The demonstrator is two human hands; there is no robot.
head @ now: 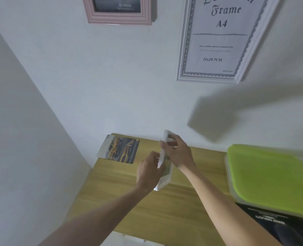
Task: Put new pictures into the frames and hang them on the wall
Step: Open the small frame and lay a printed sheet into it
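Above the wooden table [164, 206], your left hand [149, 172] is curling its fingers onto the small white frame [164, 162]; your right hand [178, 153] is gripping its far end. Beyond, car pictures [123, 149] are lying.

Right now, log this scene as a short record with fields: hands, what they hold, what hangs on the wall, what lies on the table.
left hand: fingers curled on the small white frame, at its lower part
right hand: grips the same frame near its top
small white frame: held edge-on above the wooden table, tilted
wall: pink frame on the left, white A4 document frame on the right
table: car picture at the far edge by the wall, green-lidded box and black booklet on the right
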